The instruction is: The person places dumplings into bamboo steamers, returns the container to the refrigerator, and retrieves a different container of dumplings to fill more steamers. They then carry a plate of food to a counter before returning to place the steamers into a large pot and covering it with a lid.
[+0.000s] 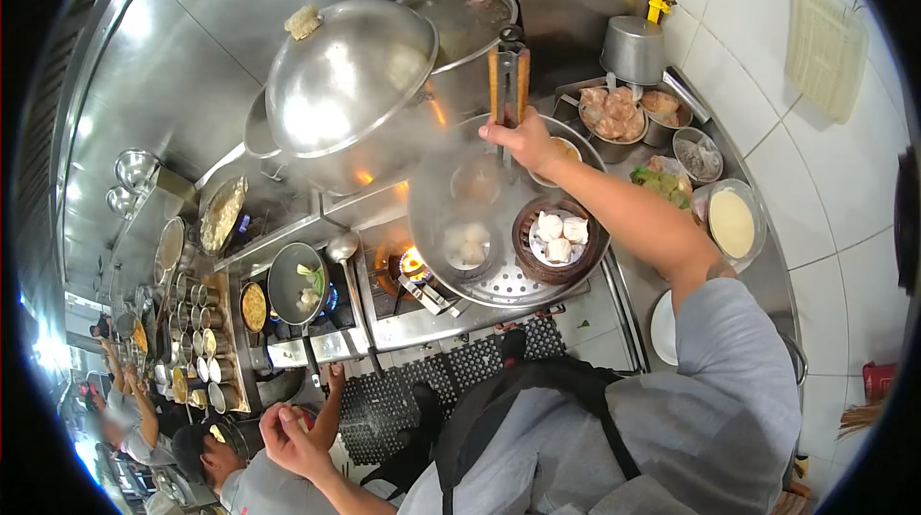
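Note:
My right hand (pixel 530 143) reaches over the steaming tray and is closed on a pair of metal tongs (pixel 509 83) with wooden grips. Below it lies the wide, perforated metal steamer tray (pixel 513 290), partly veiled by steam. On the tray a dark round steamer basket (pixel 526 261) holds several white dumplings (pixel 556 235). Left of that basket, a round dish (pixel 468 245) of pale pieces shows through the steam. My left hand (pixel 295 440) is low on the left, its fingers curled together; a small pale bit shows between them, too small to name.
A big domed lid (pixel 350 74) covers a pot at the back, beside an open stockpot (pixel 460 2). A burner flame (pixel 413 264) shows by the tray. A frying pan (pixel 297 275) holds vegetables. A co-worker (pixel 240 477) stands at left. Several food bowls (pixel 614 112) line the right counter.

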`<act>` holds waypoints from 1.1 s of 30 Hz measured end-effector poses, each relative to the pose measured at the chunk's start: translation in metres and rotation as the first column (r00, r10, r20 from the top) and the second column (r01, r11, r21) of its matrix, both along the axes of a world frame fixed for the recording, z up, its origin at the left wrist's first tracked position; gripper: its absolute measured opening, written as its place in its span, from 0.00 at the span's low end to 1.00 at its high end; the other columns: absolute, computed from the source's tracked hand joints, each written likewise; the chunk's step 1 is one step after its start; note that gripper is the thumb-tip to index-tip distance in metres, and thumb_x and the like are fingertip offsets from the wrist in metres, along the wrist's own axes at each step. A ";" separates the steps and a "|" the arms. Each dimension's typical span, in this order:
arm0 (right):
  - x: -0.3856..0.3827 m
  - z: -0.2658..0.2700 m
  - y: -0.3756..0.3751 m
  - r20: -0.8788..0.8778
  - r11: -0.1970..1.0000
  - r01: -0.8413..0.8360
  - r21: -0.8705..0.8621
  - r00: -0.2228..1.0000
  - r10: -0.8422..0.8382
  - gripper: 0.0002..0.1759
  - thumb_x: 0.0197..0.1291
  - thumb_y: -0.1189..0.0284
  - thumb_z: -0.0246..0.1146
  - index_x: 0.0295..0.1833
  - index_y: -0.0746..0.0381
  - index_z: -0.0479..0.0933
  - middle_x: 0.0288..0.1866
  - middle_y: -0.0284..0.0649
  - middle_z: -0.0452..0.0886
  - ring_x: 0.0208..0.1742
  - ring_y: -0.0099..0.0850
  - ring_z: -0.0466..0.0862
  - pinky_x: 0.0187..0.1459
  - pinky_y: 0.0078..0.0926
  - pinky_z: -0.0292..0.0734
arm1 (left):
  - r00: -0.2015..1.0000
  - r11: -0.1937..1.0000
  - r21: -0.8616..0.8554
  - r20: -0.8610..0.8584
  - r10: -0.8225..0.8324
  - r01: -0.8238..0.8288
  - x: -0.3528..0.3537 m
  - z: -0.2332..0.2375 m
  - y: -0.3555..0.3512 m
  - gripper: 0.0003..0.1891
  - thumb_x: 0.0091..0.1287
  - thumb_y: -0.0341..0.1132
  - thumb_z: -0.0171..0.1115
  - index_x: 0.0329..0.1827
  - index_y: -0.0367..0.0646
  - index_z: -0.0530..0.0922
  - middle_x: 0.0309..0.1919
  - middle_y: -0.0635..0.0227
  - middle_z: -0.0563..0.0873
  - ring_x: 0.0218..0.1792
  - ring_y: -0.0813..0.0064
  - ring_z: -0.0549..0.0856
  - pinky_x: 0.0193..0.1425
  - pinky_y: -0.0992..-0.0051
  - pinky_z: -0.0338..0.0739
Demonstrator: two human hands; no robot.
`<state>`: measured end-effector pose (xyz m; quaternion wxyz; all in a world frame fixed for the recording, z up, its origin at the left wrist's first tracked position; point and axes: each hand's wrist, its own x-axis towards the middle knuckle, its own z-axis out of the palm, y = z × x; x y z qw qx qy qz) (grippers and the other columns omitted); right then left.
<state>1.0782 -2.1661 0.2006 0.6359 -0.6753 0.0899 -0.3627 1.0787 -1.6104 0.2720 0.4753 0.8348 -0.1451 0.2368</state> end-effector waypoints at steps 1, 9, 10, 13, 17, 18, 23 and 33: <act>0.004 -0.001 0.003 -0.026 1.000 -0.003 -0.028 1.000 0.002 0.12 0.55 0.67 0.71 0.30 0.63 0.79 0.26 0.31 0.79 0.29 0.22 0.76 0.35 0.26 0.71 | 1.000 1.000 0.010 -0.017 -0.014 0.014 -0.001 0.003 -0.004 0.10 0.74 0.34 0.59 0.45 0.33 0.79 0.35 0.67 0.82 0.33 0.80 0.78 0.40 0.80 0.75; 0.001 0.001 0.016 -0.151 0.976 -0.004 -0.216 0.988 -0.030 0.15 0.52 0.62 0.71 0.31 0.62 0.79 0.24 0.36 0.79 0.28 0.27 0.77 0.37 0.31 0.73 | 0.998 0.998 0.017 0.005 -0.064 0.064 -0.005 -0.001 -0.008 0.07 0.73 0.29 0.58 0.41 0.32 0.79 0.32 0.65 0.82 0.29 0.80 0.77 0.34 0.80 0.73; 0.001 -0.003 0.015 -0.152 0.977 0.000 -0.214 0.988 -0.033 0.15 0.52 0.62 0.71 0.30 0.63 0.79 0.23 0.36 0.78 0.27 0.27 0.77 0.36 0.31 0.73 | 0.998 0.998 0.020 0.000 -0.065 0.065 -0.006 -0.001 -0.007 0.07 0.73 0.29 0.58 0.41 0.32 0.79 0.32 0.65 0.82 0.29 0.80 0.77 0.34 0.79 0.73; 0.008 -0.018 0.010 -0.147 0.988 0.043 -0.145 0.987 -0.064 0.14 0.53 0.64 0.70 0.28 0.63 0.77 0.21 0.34 0.77 0.25 0.26 0.76 0.32 0.30 0.72 | 0.997 0.997 -0.019 0.019 -0.072 0.072 -0.006 -0.004 -0.006 0.08 0.73 0.29 0.57 0.40 0.31 0.79 0.31 0.65 0.82 0.29 0.80 0.77 0.34 0.79 0.73; 0.029 -0.032 -0.003 -0.076 0.972 0.231 -0.045 0.969 -0.234 0.15 0.54 0.67 0.67 0.23 0.65 0.74 0.17 0.36 0.72 0.20 0.26 0.72 0.26 0.32 0.68 | 0.996 0.996 -0.042 0.035 -0.082 0.083 -0.006 -0.002 -0.018 0.09 0.73 0.30 0.57 0.39 0.31 0.79 0.30 0.64 0.82 0.28 0.79 0.77 0.34 0.79 0.71; 0.033 -0.028 -0.002 -0.038 0.956 0.288 -0.060 0.956 -0.290 0.17 0.53 0.66 0.65 0.21 0.66 0.72 0.15 0.38 0.70 0.19 0.28 0.71 0.25 0.35 0.67 | 0.996 0.995 -0.049 0.040 -0.086 0.088 -0.007 -0.001 -0.021 0.09 0.72 0.30 0.57 0.38 0.31 0.79 0.30 0.64 0.81 0.28 0.79 0.77 0.34 0.79 0.71; 0.029 -0.014 0.003 0.002 0.944 0.326 -0.051 0.945 -0.327 0.15 0.53 0.70 0.62 0.20 0.68 0.71 0.14 0.43 0.69 0.18 0.28 0.69 0.24 0.36 0.66 | 0.984 0.984 -0.058 0.066 -0.165 0.168 -0.010 0.002 -0.033 0.09 0.73 0.31 0.57 0.39 0.32 0.79 0.30 0.64 0.81 0.29 0.78 0.78 0.35 0.79 0.71; -0.030 0.097 0.003 0.267 0.965 0.258 0.044 0.928 -0.261 0.12 0.54 0.77 0.61 0.20 0.61 0.70 0.14 0.36 0.72 0.18 0.27 0.73 0.26 0.26 0.70 | 0.876 0.830 -0.285 0.098 -0.473 0.480 -0.012 0.001 -0.098 0.08 0.71 0.28 0.60 0.46 0.31 0.78 0.38 0.58 0.83 0.35 0.73 0.82 0.41 0.74 0.80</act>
